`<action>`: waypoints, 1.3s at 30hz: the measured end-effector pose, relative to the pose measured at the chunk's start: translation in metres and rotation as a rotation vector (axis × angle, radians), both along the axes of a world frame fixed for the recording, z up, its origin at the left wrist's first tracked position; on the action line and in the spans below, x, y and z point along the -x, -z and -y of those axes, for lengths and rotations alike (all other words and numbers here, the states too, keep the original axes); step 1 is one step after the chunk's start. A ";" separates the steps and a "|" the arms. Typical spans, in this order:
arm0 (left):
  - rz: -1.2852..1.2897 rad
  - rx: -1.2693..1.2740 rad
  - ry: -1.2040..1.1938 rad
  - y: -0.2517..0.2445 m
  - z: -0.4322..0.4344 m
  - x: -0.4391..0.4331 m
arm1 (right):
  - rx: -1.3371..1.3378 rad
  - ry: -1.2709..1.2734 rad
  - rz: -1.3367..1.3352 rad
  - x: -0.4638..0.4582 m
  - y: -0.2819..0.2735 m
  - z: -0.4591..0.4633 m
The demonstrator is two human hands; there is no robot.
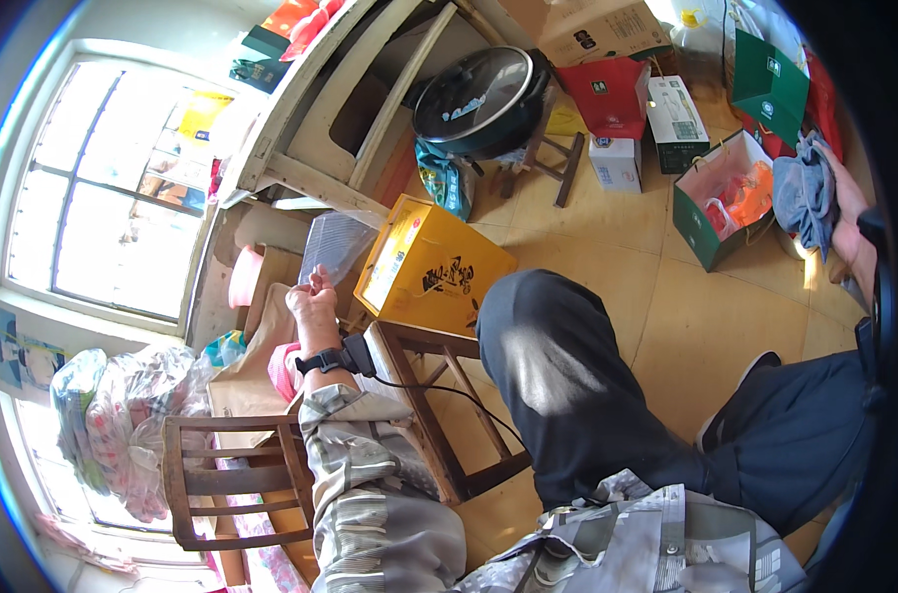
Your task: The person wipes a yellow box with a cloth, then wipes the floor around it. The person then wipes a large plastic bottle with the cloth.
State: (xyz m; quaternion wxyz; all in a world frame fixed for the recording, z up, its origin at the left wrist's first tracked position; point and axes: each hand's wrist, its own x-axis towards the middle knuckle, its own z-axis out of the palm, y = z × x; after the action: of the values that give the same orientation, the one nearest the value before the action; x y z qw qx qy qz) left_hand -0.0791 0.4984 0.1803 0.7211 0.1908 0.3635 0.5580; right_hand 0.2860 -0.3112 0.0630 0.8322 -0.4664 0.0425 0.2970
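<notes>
My left hand [314,300], with a black strap and a corded device at its wrist, has its fingertips closed at the lower edge of a clear ribbed plastic piece [336,244]. Whether that piece is a sheet or a cover is hard to tell. Just right of it stands a yellow printed box [441,267], tilted in the view. At the far right, my right hand [853,211] grips a bunched blue cloth [803,189]. Under the cloth is a green gift bag [697,215] with orange and red plastic inside.
A wooden stool [456,474] stands by my left forearm, a wooden chair [241,489] beyond it. A lidded electric pan [478,96] rests on a small stand. Boxes [675,122] and a red bag [604,93] line the far floor. Filled plastic bags [137,415] pile near the window.
</notes>
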 end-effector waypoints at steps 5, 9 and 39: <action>0.058 -0.228 0.167 0.034 -0.044 0.027 | -0.074 -0.011 -0.002 0.000 0.009 0.002; 0.186 -0.359 0.332 0.102 -0.101 0.039 | -0.146 -0.049 -0.015 0.002 0.013 -0.004; 0.038 -1.186 1.356 -0.229 0.467 -0.243 | -0.234 0.234 0.042 0.024 -0.032 -0.013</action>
State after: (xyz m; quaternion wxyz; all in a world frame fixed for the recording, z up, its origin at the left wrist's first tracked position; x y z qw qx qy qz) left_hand 0.1639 0.0317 0.4096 0.6845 0.6958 -0.1867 0.1117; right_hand 0.2619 -0.2978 0.0945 0.9104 -0.3642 0.0441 0.1911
